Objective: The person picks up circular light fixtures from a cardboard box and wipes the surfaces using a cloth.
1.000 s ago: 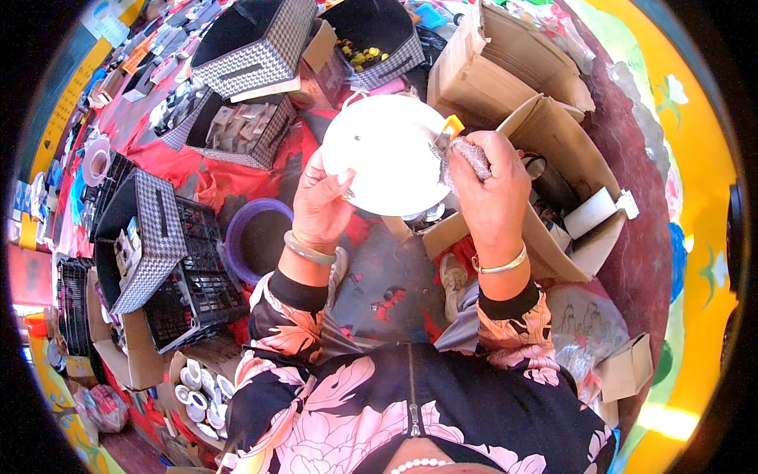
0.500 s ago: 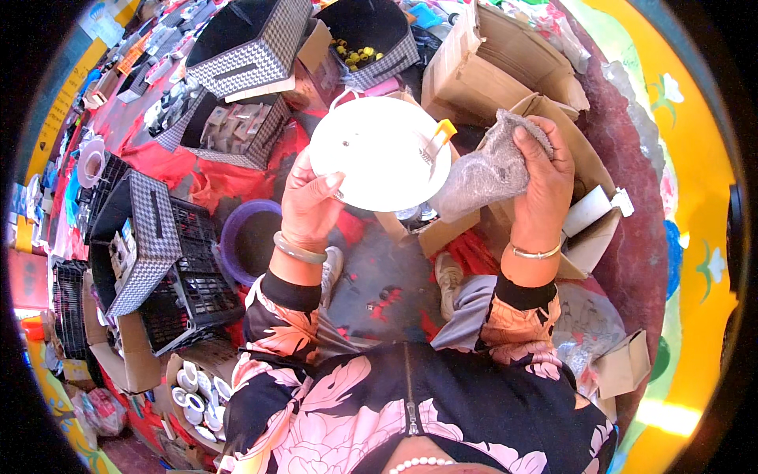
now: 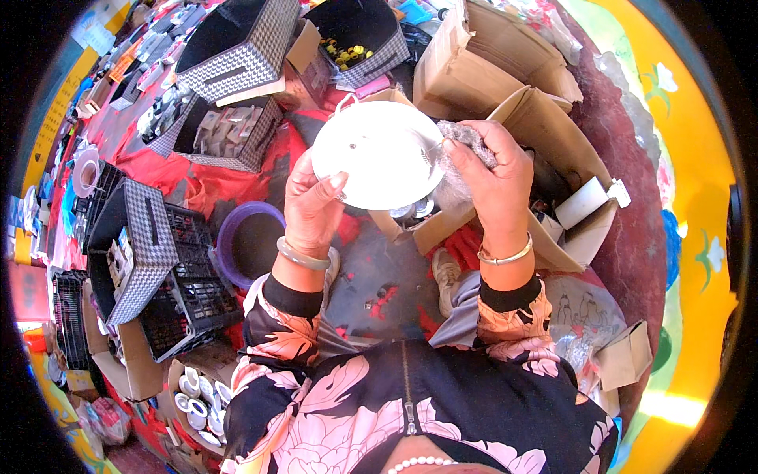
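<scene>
My left hand [image 3: 309, 204] grips the left edge of a round white recessed ceiling light [image 3: 379, 156], thumb on its pale face and fingers behind. A thin white loop stands up at its upper left rim. My right hand [image 3: 501, 178] is closed on a crumpled grey cloth [image 3: 467, 142], which looks thin and slightly see-through. Fingers and cloth press against the light's right edge and cover part of it. The light is held up in front of me, above the floor.
Open cardboard boxes [image 3: 466, 75] stand ahead on the right. A purple-rimmed bucket [image 3: 225, 245] sits left of my feet, beside a black plastic crate [image 3: 197, 292]. Houndstooth bins [image 3: 237, 67] stand far left. Several white round fittings [image 3: 201, 403] fill a box at lower left.
My right hand has moved left with the cloth, from beside the light onto its right edge. The yellow clip seen there earlier is now hidden. My left hand holds nearly still.
</scene>
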The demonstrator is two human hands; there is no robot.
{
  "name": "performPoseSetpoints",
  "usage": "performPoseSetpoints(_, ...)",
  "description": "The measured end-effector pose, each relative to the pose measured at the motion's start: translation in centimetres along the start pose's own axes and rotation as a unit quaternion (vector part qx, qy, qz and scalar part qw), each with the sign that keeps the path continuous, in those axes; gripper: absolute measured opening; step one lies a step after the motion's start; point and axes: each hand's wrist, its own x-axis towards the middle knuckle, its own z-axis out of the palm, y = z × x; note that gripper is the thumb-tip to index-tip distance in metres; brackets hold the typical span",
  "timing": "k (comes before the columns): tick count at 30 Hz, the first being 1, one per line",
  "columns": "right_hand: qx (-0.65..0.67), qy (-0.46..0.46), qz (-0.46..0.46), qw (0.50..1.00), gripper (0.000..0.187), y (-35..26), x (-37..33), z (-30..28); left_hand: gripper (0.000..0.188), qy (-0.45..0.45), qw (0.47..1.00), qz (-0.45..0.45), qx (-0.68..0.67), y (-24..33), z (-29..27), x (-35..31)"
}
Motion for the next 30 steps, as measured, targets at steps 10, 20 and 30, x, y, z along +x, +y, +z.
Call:
performPoseSetpoints(10, 0.233, -0.206, 0.063, 0.948, 0.02, -1.1, 0.5, -2.7, 0.043, -0.063, 0.995, 0.043, 0.063, 1.6, -0.1, -0.4)
performPoseSetpoints(20, 0.144, -0.233, 0.056, 0.96, 0.022, -0.7, 0.6, -3.1, 0.043, -0.048, 0.998, 0.025, 0.03, 0.8, -0.3, -0.4)
performPoseSetpoints(30, 0.137, -0.15, 0.062, 0.977, 0.014, -0.1, 0.2, -2.8, 0.041, -0.094, 0.989, 0.025, 0.109, 1.5, -1.5, 0.2)
